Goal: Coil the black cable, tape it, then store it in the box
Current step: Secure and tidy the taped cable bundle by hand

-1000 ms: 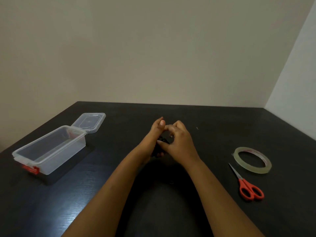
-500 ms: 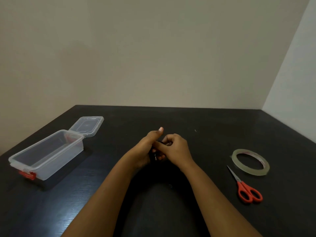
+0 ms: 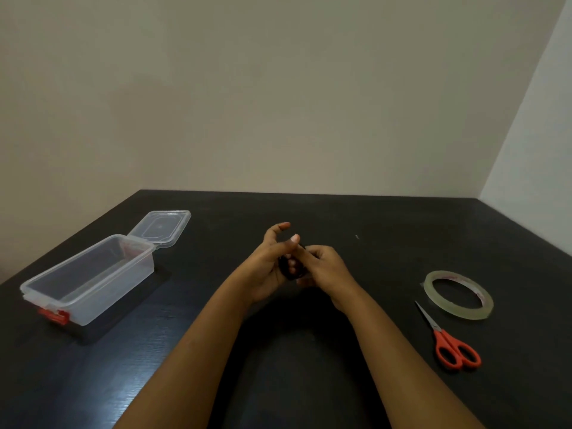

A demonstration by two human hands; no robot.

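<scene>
A small coil of black cable [image 3: 291,269] is held between both hands above the middle of the dark table; most of it is hidden by fingers. My left hand [image 3: 269,267] grips it from the left, thumb and forefinger raised. My right hand [image 3: 325,269] pinches it from the right. A clear plastic box [image 3: 89,280] with red latches stands open at the left, its lid [image 3: 161,227] laid back. A roll of clear tape [image 3: 458,294] lies flat at the right.
Red-handled scissors [image 3: 448,342] lie shut just in front of the tape roll, blades pointing away. The black table [image 3: 371,230] meets beige walls at the back and a white wall at the right.
Both hands stayed together on the cable at the table's middle. The left thumb and forefinger have lifted and spread; the right fingers have shifted around the coil.
</scene>
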